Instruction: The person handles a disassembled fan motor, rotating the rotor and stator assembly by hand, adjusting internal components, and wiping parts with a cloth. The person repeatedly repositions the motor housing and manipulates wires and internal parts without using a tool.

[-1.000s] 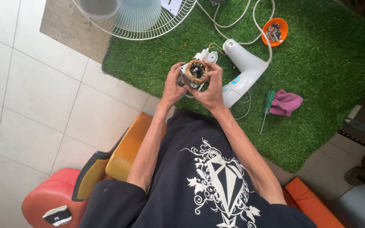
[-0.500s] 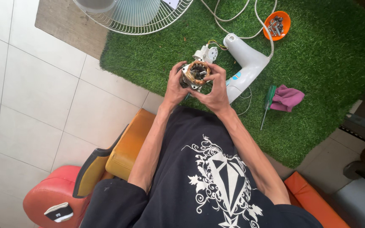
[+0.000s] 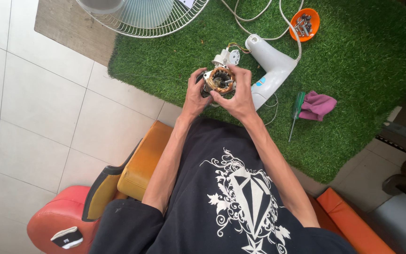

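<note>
A small fan motor [image 3: 220, 79] with copper windings and a white frame is held up over the green turf mat [image 3: 363, 61]. My left hand [image 3: 194, 96] grips its left side. My right hand [image 3: 238, 94] wraps its right side and front, thumb across the lower edge. Thin wires run from the motor to the white plastic fan neck housing [image 3: 271, 70] lying just beyond my right hand.
A white wire fan guard [image 3: 142, 19] lies at the top. An orange bowl [image 3: 305, 24] of screws sits at the top right. A green-handled screwdriver [image 3: 295, 113] and a pink cloth [image 3: 318, 105] lie right of the housing. An orange and red seat [image 3: 142, 164] stands below left.
Both hands and the motor stay together in the same grip; the view has shifted slightly, with no clear change in the hold.
</note>
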